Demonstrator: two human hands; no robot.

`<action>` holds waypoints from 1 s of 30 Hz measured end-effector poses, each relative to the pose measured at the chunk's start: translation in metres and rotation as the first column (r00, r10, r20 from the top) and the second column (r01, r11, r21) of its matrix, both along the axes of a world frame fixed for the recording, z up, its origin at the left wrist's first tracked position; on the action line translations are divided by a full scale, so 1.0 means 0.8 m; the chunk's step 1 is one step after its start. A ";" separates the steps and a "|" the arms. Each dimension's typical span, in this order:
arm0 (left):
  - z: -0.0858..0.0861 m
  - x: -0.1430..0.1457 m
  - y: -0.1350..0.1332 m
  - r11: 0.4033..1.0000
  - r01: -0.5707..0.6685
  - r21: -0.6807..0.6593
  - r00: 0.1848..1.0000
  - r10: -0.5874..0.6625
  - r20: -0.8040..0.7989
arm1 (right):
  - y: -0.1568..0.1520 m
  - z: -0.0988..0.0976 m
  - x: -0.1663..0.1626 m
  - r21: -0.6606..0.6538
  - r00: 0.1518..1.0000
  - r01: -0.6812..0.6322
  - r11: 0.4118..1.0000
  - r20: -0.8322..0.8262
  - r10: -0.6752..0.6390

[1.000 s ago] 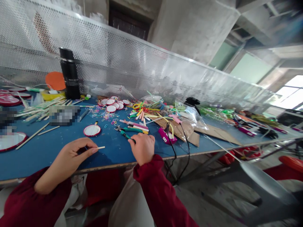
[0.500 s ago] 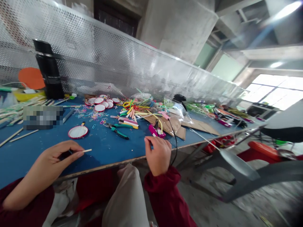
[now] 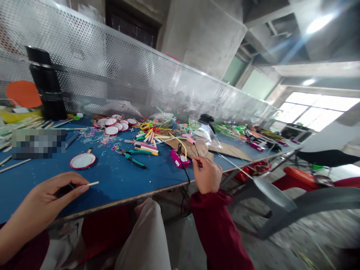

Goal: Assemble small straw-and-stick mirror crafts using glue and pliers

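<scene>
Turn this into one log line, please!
left hand: holding small stick | right hand: by black cord, grip unclear | pliers: lying on table

Thin pale stick [image 3: 94, 183], nearly level, between left fingers [image 3: 77, 192] above blue table [image 3: 120, 187]

I can't read any words or numbers here. The tall black bottle [image 3: 50, 92] has some faint, pale marks low on its side, but they are too small to make out. The purple box [image 3: 180, 160] near the front edge of the blue table [image 3: 112, 187] has a little white label [image 3: 177, 162] on its front, and that is too blurry to read. Farther down the table, another purple box [image 3: 257, 146] has a pale patch, too tiny to read. On the left, blurry squares cover a dark thing [image 3: 38, 143], so any writing there is hidden.
</scene>
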State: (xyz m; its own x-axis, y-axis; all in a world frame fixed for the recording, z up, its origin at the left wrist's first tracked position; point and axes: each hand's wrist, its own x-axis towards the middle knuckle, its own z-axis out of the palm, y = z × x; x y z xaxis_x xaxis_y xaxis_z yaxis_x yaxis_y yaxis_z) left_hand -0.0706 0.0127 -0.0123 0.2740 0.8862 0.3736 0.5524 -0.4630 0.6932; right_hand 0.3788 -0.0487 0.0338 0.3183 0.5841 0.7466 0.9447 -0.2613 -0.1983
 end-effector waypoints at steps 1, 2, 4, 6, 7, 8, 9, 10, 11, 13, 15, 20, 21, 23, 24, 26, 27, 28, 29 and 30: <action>0.001 0.001 -0.001 1.000 0.002 -0.002 1.000 -0.002 0.016 | 0.007 0.007 0.004 0.002 1.000 -0.010 1.000 0.011 0.010; 0.002 0.001 -0.002 1.000 0.003 -0.003 1.000 -0.003 0.030 | 0.016 0.014 0.009 -0.001 1.000 -0.021 1.000 0.020 0.021; 0.003 0.003 -0.003 1.000 0.003 -0.002 0.999 -0.003 0.053 | 0.035 0.027 0.019 -0.022 0.998 -0.044 0.999 0.032 0.044; 0.004 0.004 -0.003 1.000 0.013 -0.006 0.998 -0.013 0.059 | 0.056 0.036 0.032 -0.064 0.997 -0.063 0.996 0.042 0.066; 0.004 0.004 -0.003 1.000 0.022 -0.008 0.998 -0.021 0.058 | 0.067 0.039 0.039 -0.088 0.996 -0.067 0.994 0.046 0.071; 0.005 0.004 -0.002 0.999 0.031 -0.009 0.998 -0.030 0.054 | 0.077 0.042 0.045 -0.114 0.996 -0.068 0.991 0.049 0.074; 0.005 0.005 -0.002 0.999 0.040 -0.008 0.998 -0.040 0.050 | 0.085 0.044 0.052 -0.141 0.996 -0.069 0.988 0.043 0.076; 0.006 0.006 -0.001 0.999 0.047 -0.006 0.998 -0.047 0.047 | 0.092 0.047 0.057 -0.166 0.997 -0.069 0.984 0.030 0.075; 0.006 0.006 -0.001 0.999 0.052 -0.002 0.997 -0.052 0.049 | 0.095 0.049 0.061 -0.183 0.997 -0.067 0.981 0.012 0.071; 0.007 0.008 -0.001 0.998 0.062 0.009 0.996 -0.062 0.058 | 0.093 0.054 0.062 -0.174 0.998 -0.062 0.983 -0.008 0.062; 0.008 0.009 -0.001 0.997 0.071 0.018 0.996 -0.072 0.062 | 0.081 0.056 0.052 -0.103 0.996 -0.081 0.991 0.022 0.084; 0.014 0.012 -0.005 0.997 0.062 0.035 0.997 -0.064 0.043 | 0.039 0.049 -0.022 0.046 0.942 -0.308 0.950 0.153 0.298; 0.016 0.012 -0.006 0.998 0.060 0.036 0.997 -0.062 0.041 | 0.034 0.047 -0.039 0.032 0.924 -0.358 0.933 0.157 0.349; 0.019 0.012 -0.008 0.998 0.053 0.037 0.998 -0.054 0.042 | 0.032 0.045 -0.062 -0.016 0.896 -0.421 0.907 0.151 0.418; 0.019 0.012 -0.009 0.998 0.046 0.038 0.998 -0.048 0.045 | 0.033 0.046 -0.067 -0.031 0.892 -0.427 0.904 0.152 0.427; 0.020 0.011 -0.009 0.999 0.039 0.034 0.998 -0.041 0.045 | 0.039 0.049 -0.058 -0.033 0.906 -0.391 0.920 0.160 0.391; 0.019 0.010 -0.008 0.999 0.042 0.027 0.998 -0.043 0.039 | 0.043 0.052 -0.046 -0.023 0.920 -0.357 0.934 0.163 0.355; 0.018 0.009 -0.007 0.999 0.047 0.018 0.998 -0.047 0.033 | 0.046 0.055 -0.030 -0.011 0.939 -0.308 0.951 0.155 0.306; 0.017 0.009 -0.007 0.998 0.056 0.009 0.998 -0.056 0.026 | 0.050 0.058 -0.010 -0.011 0.955 -0.260 0.965 0.142 0.259; 0.016 0.008 -0.005 0.998 0.066 -0.001 0.998 -0.066 0.021 | 0.054 0.060 0.011 -0.011 0.970 -0.210 0.978 0.126 0.210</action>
State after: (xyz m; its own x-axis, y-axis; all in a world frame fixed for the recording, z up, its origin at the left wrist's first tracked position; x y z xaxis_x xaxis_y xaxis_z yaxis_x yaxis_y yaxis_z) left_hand -0.0641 0.0083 0.0003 0.3241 0.8670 0.3786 0.5056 -0.4970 0.7052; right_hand 0.3878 -0.0055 0.0816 0.0923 0.6257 0.7746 0.9957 -0.0539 -0.0751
